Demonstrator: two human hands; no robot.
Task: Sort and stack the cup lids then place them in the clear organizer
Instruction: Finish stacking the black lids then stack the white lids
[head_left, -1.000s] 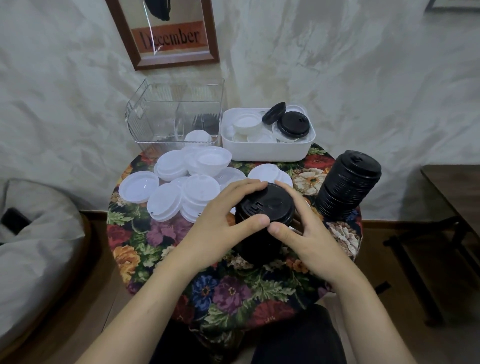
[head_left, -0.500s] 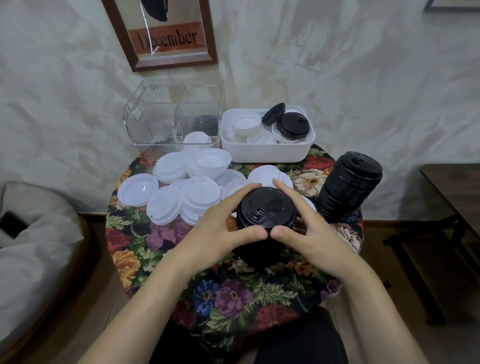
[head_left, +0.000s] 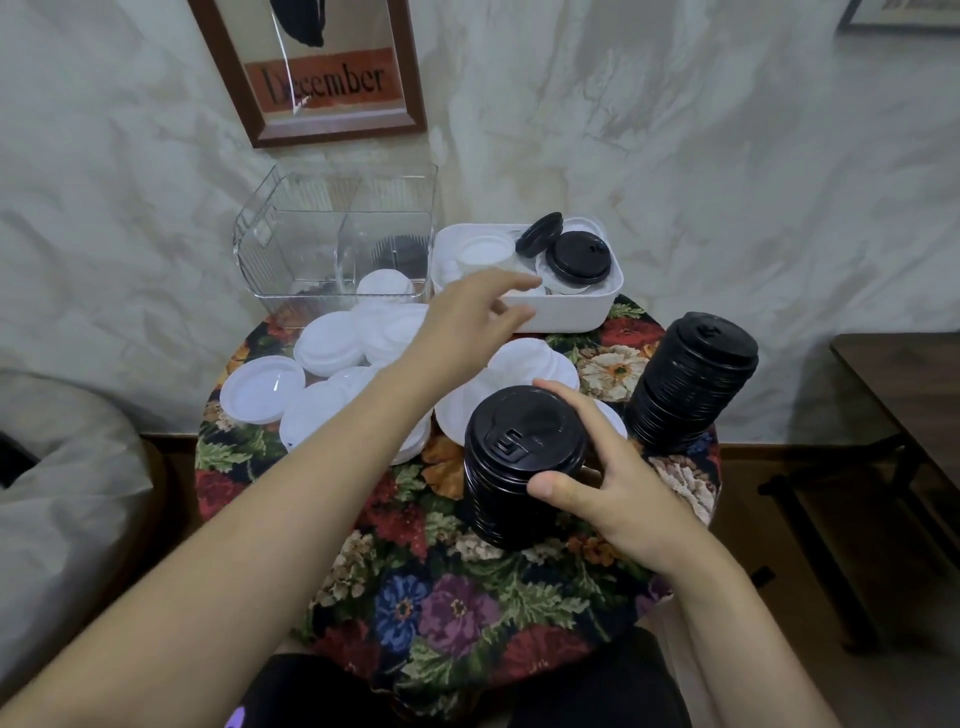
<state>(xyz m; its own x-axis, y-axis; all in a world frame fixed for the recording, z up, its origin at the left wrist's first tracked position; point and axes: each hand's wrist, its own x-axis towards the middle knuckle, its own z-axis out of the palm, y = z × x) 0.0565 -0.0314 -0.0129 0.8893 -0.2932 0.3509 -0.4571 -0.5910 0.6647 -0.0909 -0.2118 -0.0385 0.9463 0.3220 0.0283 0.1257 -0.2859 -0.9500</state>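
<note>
The right hand (head_left: 613, 493) grasps the near black stack (head_left: 519, 457), with the thumb on the front wall and the fingers curled over the far rim. The stack stands upright on the counter (head_left: 467, 597), near its front edge. This grip appears to steady the column so that it does not topple while the other hand works.

The left hand (head_left: 467, 312) is released and carries nothing. Its fingers are loosely extended over the front wall of the white tub (head_left: 576, 312). The tub holds unsorted lids: a flat black lid (head_left: 577, 258), a tilted black lid (head_left: 540, 234) leaning behind it, and several white ones. The reach probably aims at a black lid to add to the held stack.

A far black stack (head_left: 691, 379) stands to the right, leaning slightly and well apart from the near one. Loose white lids (head_left: 327, 348) lie overlapping on the left half of the counter, between the tub and the person. They are not yet stacked.

The clear organizer (head_left: 337, 234) sits at the back left, just beside the tub. A white lid (head_left: 384, 286) rests in its front right compartment, and a dark ribbed shape shows behind it. What that shape is cannot be told.

Judgement: sorting is partly done. Neither black stack is in the organizer yet.
</note>
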